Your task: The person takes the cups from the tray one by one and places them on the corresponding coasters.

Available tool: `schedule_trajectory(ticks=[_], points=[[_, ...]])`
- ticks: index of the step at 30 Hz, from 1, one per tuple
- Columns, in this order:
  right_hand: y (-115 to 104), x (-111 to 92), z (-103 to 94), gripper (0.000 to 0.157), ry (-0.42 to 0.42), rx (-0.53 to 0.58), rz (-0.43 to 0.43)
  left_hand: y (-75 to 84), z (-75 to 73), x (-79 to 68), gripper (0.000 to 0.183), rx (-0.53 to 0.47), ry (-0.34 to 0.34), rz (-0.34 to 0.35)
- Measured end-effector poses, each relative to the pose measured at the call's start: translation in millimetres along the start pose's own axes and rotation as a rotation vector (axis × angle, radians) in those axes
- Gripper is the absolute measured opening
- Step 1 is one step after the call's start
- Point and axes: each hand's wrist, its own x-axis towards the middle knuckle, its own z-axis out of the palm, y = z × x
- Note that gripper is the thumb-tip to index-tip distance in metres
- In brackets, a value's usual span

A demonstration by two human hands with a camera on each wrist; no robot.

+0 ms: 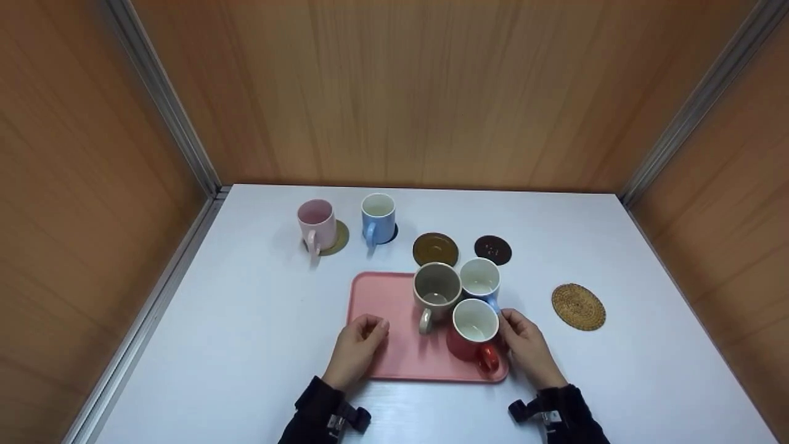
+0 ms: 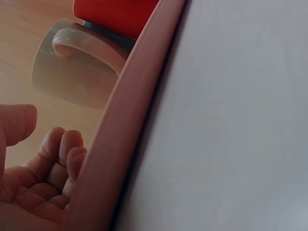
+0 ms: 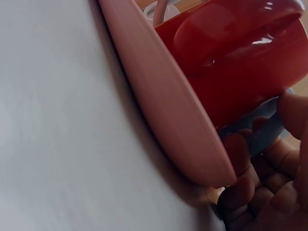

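Head: the blue mug point(image 1: 481, 276) is at the tray's point(image 1: 394, 364) right side, behind the red mug point(image 1: 470, 339). Left wrist: left grip point(image 2: 38, 185) loosely curled, empty. Right wrist: right grip point(image 3: 274, 183) apparently pinches the blue handle point(image 3: 266, 136) (partly hidden). Probable step: grasping; next move: lift clear.

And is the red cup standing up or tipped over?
Standing up. In the head view, the red cup sits on the pink tray with its round, pale-lined mouth facing upward.
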Motion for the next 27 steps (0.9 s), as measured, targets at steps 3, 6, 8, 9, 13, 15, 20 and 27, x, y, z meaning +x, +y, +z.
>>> schedule_trajectory(ticks=[3,6,8,9,13,15,20,27], points=[[-1,0,0.2,0.025,0.004,-0.013,0.0,-0.3,-0.5,0.4,0.028,-0.002,-0.001,0.006],[-1,0,0.5,0.024,0.012,-0.018,-0.003,0.2,-1.1,0.3,0.03,-0.004,-0.002,0.008],[-1,-1,0.9,0.023,0.014,-0.005,-0.008,0.7,-1.5,0.0,0.03,-0.004,-0.003,0.005],[-1,-1,1.2,0.023,0.016,0.0,-0.012,0.9,-1.6,-0.1,0.03,-0.003,-0.002,0.003],[0,-1,2.2,0.025,0.024,0.007,-0.038,1.4,-1.7,-0.5,0.03,0.004,-0.003,-0.006],[0,0,2.8,0.026,0.032,-0.005,-0.051,1.5,-1.7,-0.6,0.031,0.007,-0.002,-0.007],[-2,1,4.0,0.031,0.04,-0.041,-0.064,0.9,-1.3,-0.4,0.029,0.005,-0.002,-0.003],[-15,-1,3.9,0.031,0.041,-0.094,-0.079,1.0,-0.5,-0.6,0.027,0.003,-0.012,0.003]])
